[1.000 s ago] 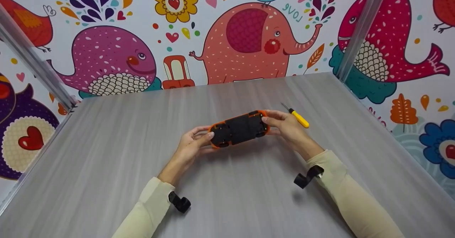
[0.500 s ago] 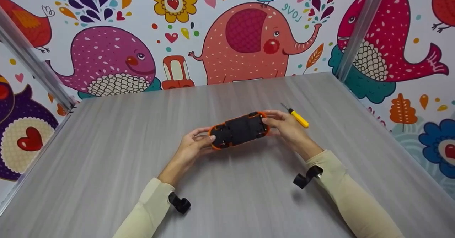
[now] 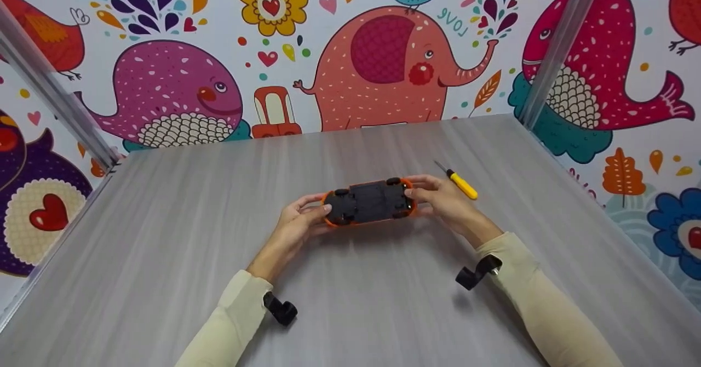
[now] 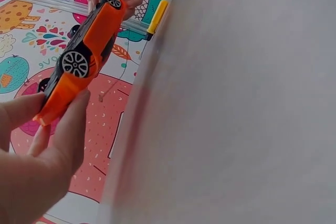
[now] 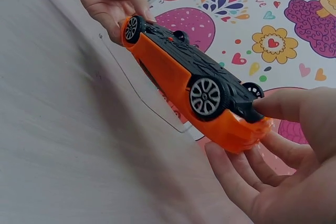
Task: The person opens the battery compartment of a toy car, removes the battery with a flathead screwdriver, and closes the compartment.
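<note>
An orange toy car (image 3: 375, 202) is held upside down over the table, its black underside facing up and its wheels showing. My left hand (image 3: 296, 222) grips the left end, thumb on the underside and fingers beneath. At the other end my right hand (image 3: 446, 200) pinches the car the same way. In the left wrist view the toy car (image 4: 97, 40) shows its orange side and spoked wheels. From the right wrist the car (image 5: 173, 77) appears with its underside up. Beyond my right hand lies a screwdriver (image 3: 463, 185) with a yellow handle.
The grey wood-grain table (image 3: 350, 301) spreads under both hands. Behind it stands a wall (image 3: 191, 5) printed with cartoon animals. Clear strips (image 3: 556, 55) run up at the corners. Black camera mounts (image 3: 280, 308) sit on both wrists.
The toy car has tilted slightly, its right end a little lower than before, and my right hand moved with it. Both hands keep their hold. The screwdriver stays in place.
</note>
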`<action>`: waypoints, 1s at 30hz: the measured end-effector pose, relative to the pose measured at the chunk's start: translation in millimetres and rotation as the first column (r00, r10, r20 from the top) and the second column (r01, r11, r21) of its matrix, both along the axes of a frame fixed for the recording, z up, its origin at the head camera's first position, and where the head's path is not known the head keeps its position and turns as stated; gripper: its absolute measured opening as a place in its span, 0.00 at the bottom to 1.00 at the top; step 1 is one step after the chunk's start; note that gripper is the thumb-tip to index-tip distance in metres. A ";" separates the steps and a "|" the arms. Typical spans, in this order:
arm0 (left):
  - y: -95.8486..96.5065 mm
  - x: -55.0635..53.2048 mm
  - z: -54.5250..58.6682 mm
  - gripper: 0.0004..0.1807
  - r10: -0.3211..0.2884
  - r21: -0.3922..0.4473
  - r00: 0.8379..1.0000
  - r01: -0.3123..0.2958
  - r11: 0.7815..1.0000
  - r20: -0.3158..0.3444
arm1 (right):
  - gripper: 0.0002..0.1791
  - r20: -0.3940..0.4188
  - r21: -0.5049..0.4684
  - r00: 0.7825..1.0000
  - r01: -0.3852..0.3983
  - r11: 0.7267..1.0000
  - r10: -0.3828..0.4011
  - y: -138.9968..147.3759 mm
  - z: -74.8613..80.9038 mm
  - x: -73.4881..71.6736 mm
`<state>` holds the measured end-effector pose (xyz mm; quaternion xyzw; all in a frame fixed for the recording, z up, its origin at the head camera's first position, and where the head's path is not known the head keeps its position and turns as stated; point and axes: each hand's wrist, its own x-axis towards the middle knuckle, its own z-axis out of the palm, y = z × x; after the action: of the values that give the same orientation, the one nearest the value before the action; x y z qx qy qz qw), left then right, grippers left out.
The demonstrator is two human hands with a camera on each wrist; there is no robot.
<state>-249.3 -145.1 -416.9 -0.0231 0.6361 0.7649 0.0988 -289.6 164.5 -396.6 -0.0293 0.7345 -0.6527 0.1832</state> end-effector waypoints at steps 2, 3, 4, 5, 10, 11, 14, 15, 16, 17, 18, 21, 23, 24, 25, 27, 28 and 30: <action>1.8 -2.6 2.8 0.22 0.009 -0.004 1.000 -0.009 1.000 0.005 | 0.28 0.011 -0.020 1.000 -0.002 1.000 0.002 1.8 -0.7 -0.1; 2.8 -3.9 4.4 0.22 0.013 -0.005 1.000 -0.013 1.000 0.008 | 0.27 0.016 -0.037 1.000 -0.003 0.999 0.004 2.6 -0.9 -0.2; 3.8 -5.3 6.2 0.22 0.019 -0.006 1.000 -0.018 1.000 0.015 | 0.28 0.020 -0.056 1.000 -0.007 0.998 0.008 3.6 -0.9 -0.3; 4.8 -6.8 8.0 0.22 0.023 -0.010 1.000 -0.023 1.000 0.020 | 0.28 0.021 -0.074 1.000 -0.014 0.997 0.015 4.5 -0.9 -0.3; 7.9 -15.0 17.2 0.23 0.051 -0.020 0.996 -0.049 0.999 0.067 | 0.28 0.027 -0.151 0.998 -0.045 0.988 0.050 6.8 -0.8 -1.0; 7.9 -16.4 19.2 0.23 0.056 -0.022 0.995 -0.054 0.998 0.081 | 0.28 0.030 -0.156 0.998 -0.048 0.987 0.053 6.8 -0.9 -1.1; 7.6 -20.2 25.4 0.23 0.070 -0.026 0.990 -0.067 0.997 0.124 | 0.28 0.044 -0.159 0.998 -0.042 0.986 0.050 7.1 -1.3 -1.8; 7.5 -21.5 27.1 0.23 0.073 -0.022 0.988 -0.070 0.997 0.136 | 0.28 0.048 -0.159 0.998 -0.039 0.986 0.047 7.0 -1.1 -2.0; 7.4 -22.8 28.7 0.23 0.073 -0.020 0.988 -0.071 0.997 0.138 | 0.29 0.051 -0.161 0.998 -0.037 0.986 0.046 6.9 -1.1 -2.2; 7.3 -24.1 30.1 0.23 0.076 -0.016 0.987 -0.074 0.997 0.140 | 0.30 0.056 -0.161 0.998 -0.031 0.986 0.041 6.7 -0.8 -2.1; 7.4 -25.7 31.2 0.23 0.078 -0.007 0.987 -0.078 0.997 0.142 | 0.30 0.062 -0.161 0.997 -0.026 0.987 0.037 6.4 -0.5 -2.0; 7.9 -30.2 32.3 0.23 0.090 0.032 0.988 -0.094 0.995 0.129 | 0.31 0.078 -0.154 0.996 -0.029 0.988 0.042 4.8 0.2 -1.0; 7.7 -32.1 31.7 0.23 0.105 0.056 0.987 -0.112 0.992 0.121 | 0.32 0.086 -0.147 0.995 -0.036 0.988 0.050 3.1 0.4 0.1; 7.4 -32.6 31.2 0.23 0.111 0.065 0.987 -0.119 0.991 0.116 | 0.32 0.088 -0.147 0.995 -0.043 0.988 0.056 2.3 0.3 0.4; 7.1 -32.9 30.6 0.23 0.117 0.069 0.987 -0.125 0.990 0.110 | 0.32 0.089 -0.148 0.994 -0.047 0.988 0.060 1.4 0.3 0.9; 5.8 -32.3 30.1 0.24 0.121 0.072 0.988 -0.128 0.989 0.097 | 0.32 0.094 -0.164 0.994 -0.044 0.985 0.060 0.1 0.5 1.7; 5.1 -31.9 30.0 0.24 0.120 0.069 0.989 -0.126 0.990 0.086 | 0.32 0.094 -0.176 0.994 -0.040 0.984 0.057 -0.3 0.5 2.1; 3.4 -31.0 30.4 0.25 0.119 0.067 0.991 -0.123 0.990 0.059 | 0.31 0.098 -0.204 0.994 -0.020 0.979 0.041 -0.8 0.5 2.2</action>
<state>-280.3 -141.7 -386.5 -0.0793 0.6034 0.7904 0.0703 -287.3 163.7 -396.0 -0.0259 0.6533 -0.7220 0.2264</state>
